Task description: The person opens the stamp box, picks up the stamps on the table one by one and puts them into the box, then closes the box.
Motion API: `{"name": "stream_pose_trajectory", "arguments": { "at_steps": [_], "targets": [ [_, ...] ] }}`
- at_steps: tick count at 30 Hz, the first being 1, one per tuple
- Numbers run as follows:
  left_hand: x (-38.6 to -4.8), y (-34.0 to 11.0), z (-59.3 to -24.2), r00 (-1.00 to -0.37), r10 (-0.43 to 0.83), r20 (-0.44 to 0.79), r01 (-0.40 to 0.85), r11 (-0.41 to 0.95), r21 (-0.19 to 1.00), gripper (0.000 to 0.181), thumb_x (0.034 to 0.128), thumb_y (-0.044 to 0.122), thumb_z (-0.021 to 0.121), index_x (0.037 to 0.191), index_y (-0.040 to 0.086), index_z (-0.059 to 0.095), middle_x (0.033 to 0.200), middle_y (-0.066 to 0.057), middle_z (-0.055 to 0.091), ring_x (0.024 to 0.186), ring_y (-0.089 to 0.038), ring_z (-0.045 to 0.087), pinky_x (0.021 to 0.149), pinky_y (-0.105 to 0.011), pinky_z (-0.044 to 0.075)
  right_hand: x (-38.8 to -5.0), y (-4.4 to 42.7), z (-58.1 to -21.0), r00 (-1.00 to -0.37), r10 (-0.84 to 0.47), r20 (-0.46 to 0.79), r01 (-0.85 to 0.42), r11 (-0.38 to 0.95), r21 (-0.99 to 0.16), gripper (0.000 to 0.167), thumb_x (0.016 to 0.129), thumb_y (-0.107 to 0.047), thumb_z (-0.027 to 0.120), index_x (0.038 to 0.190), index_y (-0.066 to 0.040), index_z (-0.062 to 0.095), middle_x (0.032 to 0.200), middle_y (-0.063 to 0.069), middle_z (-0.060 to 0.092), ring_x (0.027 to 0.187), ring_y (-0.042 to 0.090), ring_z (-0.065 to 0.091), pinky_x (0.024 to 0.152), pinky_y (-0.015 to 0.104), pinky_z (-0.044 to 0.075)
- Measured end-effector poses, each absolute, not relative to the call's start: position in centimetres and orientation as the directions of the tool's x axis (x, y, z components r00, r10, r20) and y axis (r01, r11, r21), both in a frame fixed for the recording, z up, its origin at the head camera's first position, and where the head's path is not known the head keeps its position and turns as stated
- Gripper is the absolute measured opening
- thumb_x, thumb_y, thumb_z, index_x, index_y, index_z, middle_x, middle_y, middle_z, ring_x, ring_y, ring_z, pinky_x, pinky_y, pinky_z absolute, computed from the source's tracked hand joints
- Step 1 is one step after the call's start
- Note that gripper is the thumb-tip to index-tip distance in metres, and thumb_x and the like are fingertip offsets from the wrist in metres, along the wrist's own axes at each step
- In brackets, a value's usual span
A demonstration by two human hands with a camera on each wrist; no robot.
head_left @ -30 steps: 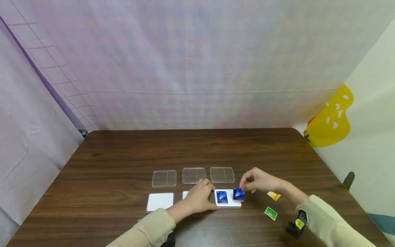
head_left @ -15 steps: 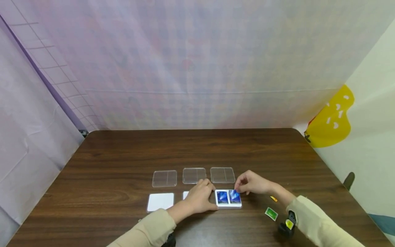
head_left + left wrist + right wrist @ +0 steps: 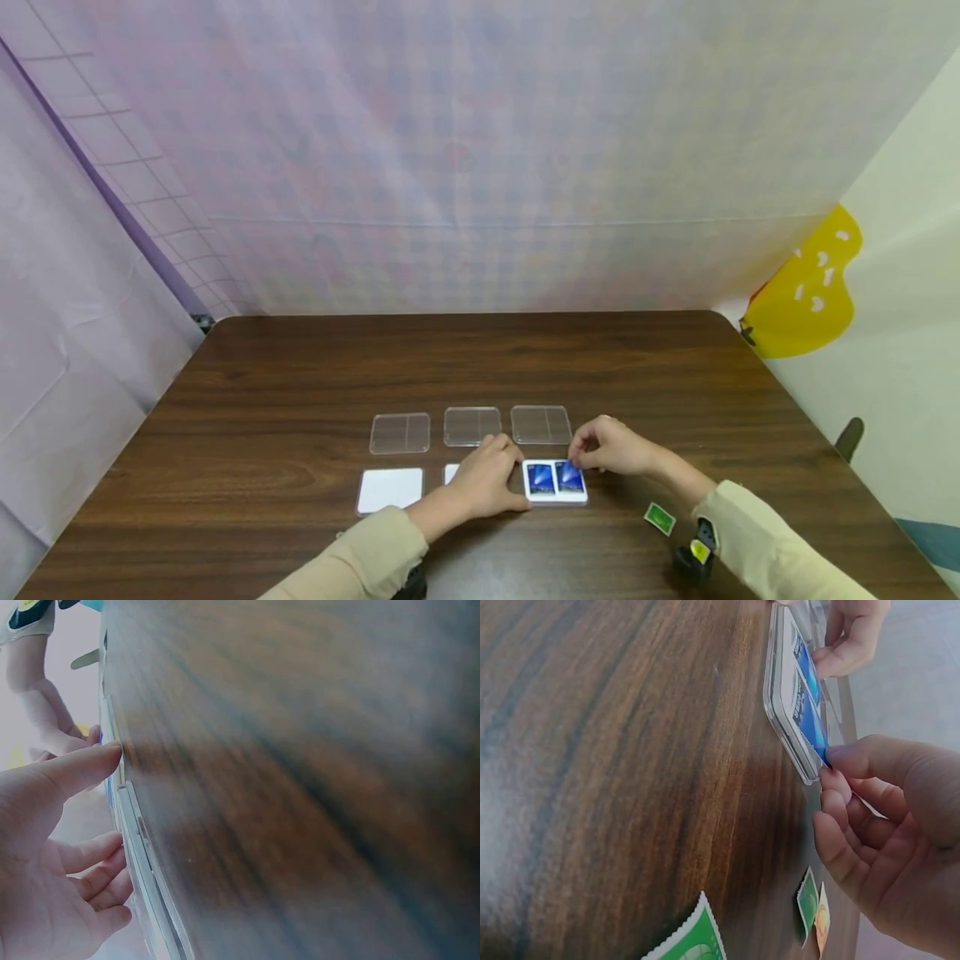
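Note:
A flat clear case point(image 3: 558, 502) with a white insert lies on the table, two blue stamps side by side on it. My left hand point(image 3: 487, 479) spans the case's left end, thumb at the near edge and fingers at the far edge, holding it. The left blue stamp point(image 3: 540, 480) lies flat. My right hand point(image 3: 615, 446) pinches a far corner of the right blue stamp point(image 3: 571, 480) between thumb and forefinger. In the right wrist view, that thumb rests on the corner of the blue stamp point(image 3: 810, 727).
Three clear lids point(image 3: 470, 427) lie in a row behind. To the left is another white-filled case point(image 3: 390, 490); a further one point(image 3: 451, 472) is mostly hidden by the left hand. A green stamp point(image 3: 660, 518) lies at right; the right wrist view also shows an orange stamp point(image 3: 823, 921).
My right hand has moved left and brought the second blue stamp from the case's right edge onto the insert, beside the first. The right forearm now covers the orange stamp. My left hand stays put.

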State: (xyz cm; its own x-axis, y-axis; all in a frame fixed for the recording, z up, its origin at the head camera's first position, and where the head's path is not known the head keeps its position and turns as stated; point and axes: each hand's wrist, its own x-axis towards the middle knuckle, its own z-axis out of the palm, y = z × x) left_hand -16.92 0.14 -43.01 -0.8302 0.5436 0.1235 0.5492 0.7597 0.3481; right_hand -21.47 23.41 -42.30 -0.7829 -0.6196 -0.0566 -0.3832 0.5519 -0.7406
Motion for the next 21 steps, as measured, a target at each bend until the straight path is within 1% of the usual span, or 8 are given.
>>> {"name": "stream_pose_trajectory", "arguments": {
  "at_steps": [5,11,16,21],
  "targets": [
    [-16.8,0.07,-42.88,-0.826,0.547,0.134,0.557,0.758,0.338,0.055,0.0618,0.038,0.079,0.102,0.005,0.063,0.097,-0.001,0.054,0.087,-0.013,0.047,0.076,-0.021,0.045,-21.37,23.35,-42.11,-0.782,-0.621,-0.063,-0.39,0.566,-0.726,0.006,0.073,0.001,0.064,0.074,-0.004,0.067,0.062,-0.003,0.06,0.049,0.001,0.048,0.043,0.019,0.043],
    [-16.8,0.06,-42.86,-0.829,0.544,0.129,0.552,0.76,0.342,0.055,0.062,0.038,0.079,0.103,0.005,0.063,0.098,-0.001,0.054,0.087,-0.013,0.047,0.076,-0.021,0.045,-21.29,23.19,-41.74,-0.767,-0.64,-0.048,-0.41,0.545,-0.731,0.005,0.074,0.001,0.064,0.076,-0.002,0.067,0.063,0.0,0.061,0.05,0.0,0.047,0.043,0.019,0.042],
    [-16.93,0.04,-42.96,-0.825,0.552,0.121,0.557,0.756,0.345,0.055,0.062,0.039,0.079,0.104,0.006,0.063,0.099,-0.002,0.055,0.088,-0.013,0.047,0.076,-0.021,0.045,-21.26,23.23,-41.6,-0.768,-0.64,-0.037,-0.416,0.542,-0.73,0.004,0.075,0.0,0.064,0.078,-0.002,0.067,0.063,-0.002,0.059,0.05,0.0,0.046,0.044,0.019,0.042],
    [-17.33,-0.63,-42.74,-0.804,0.589,0.08,0.579,0.745,0.331,0.062,0.0631,0.044,0.077,0.109,0.005,0.061,0.105,-0.002,0.055,0.093,-0.013,0.048,0.079,-0.021,0.045,-21.41,23.6,-41.75,-0.777,-0.628,-0.036,-0.401,0.538,-0.742,0.006,0.078,-0.002,0.062,0.082,-0.001,0.067,0.068,-0.002,0.06,0.051,0.002,0.047,0.045,0.019,0.043]
  ]
}}
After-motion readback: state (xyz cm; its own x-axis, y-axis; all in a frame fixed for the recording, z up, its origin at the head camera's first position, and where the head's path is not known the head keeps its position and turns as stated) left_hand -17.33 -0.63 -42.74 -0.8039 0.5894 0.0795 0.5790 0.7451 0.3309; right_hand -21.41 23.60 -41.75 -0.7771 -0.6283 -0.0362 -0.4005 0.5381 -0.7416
